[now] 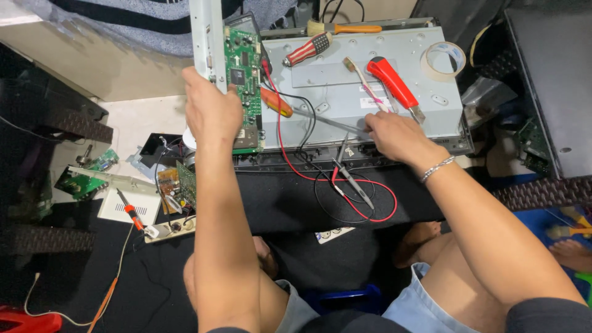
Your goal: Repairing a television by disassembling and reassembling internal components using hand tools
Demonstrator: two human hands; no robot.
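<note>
The grey metal back panel point(370, 92) of a flat screen lies bare on the black mat point(290, 203), its cover already off and its green circuit board point(242, 74) lifted clear of it. I judge the dismantling well along, though the board is still tied to the panel by red and black wires point(290, 142).

The left hand point(209, 111) is clenched around the long grey metal bracket point(206, 37) that carries the green circuit board, holding it upright at the panel's left edge. The right hand point(394, 135) rests on the panel's lower edge; its fingers pinch a thin tool shaft running left to the orange-handled screwdriver point(274, 102).

A small white and pink label point(373, 102) sits on the panel beside the red-handled tool point(394, 83). A clear tape roll point(443, 60) lies at the upper right corner.
</note>
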